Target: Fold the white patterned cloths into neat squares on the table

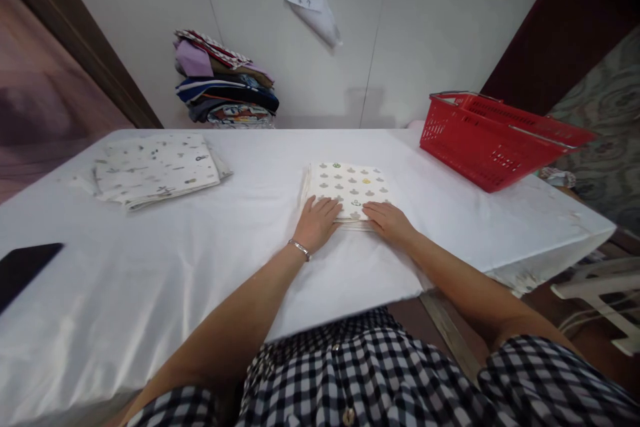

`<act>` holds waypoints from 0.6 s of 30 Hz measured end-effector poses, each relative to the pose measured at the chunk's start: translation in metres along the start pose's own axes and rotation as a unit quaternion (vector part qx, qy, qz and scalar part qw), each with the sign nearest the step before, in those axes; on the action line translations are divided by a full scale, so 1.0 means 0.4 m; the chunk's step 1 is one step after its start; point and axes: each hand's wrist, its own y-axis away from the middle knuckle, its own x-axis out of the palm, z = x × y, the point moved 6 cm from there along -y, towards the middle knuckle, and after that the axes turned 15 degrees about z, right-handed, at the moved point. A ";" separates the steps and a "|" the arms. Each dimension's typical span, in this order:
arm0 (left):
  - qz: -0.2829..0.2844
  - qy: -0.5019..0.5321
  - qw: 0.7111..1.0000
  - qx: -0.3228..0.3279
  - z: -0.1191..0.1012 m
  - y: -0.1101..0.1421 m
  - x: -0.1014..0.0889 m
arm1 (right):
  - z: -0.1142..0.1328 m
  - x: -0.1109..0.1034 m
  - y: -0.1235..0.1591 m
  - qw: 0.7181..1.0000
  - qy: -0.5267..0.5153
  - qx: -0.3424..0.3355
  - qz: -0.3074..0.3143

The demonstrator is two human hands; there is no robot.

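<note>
A folded white cloth (pixel 350 183) with rows of small grey, green and yellow prints lies flat in front of me on the table. My left hand (pixel 318 221) rests on its near left corner, fingers stretched out, with a bracelet at the wrist. On the near right corner lies my right hand (pixel 391 221), its fingers flat as well. Both palms face down and neither hand grips the cloth. Several layers show along its left and near edges.
A white-covered table (pixel 210 280) spreads around me. Another folded printed cloth (pixel 160 167) lies at the left, near a black flat object (pixel 25 270). A pile of folded fabrics (pixel 227 83) stands by the wall. At the right sits a red basket (pixel 493 143).
</note>
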 end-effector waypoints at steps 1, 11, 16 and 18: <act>-0.001 -0.006 1.000 0.003 -0.006 -0.007 -0.001 | 0.000 -0.002 -0.001 1.000 -0.001 0.001 0.002; 0.032 -0.050 0.998 0.015 -0.014 -0.040 0.013 | 0.002 -0.001 -0.018 0.999 0.016 0.021 0.045; 0.027 -0.055 0.998 0.010 -0.015 -0.039 0.011 | 0.008 -0.005 -0.023 0.999 0.033 0.016 0.031; 0.026 -0.058 0.998 0.009 -0.013 -0.043 0.011 | 0.002 -0.011 -0.023 0.999 0.035 0.026 0.000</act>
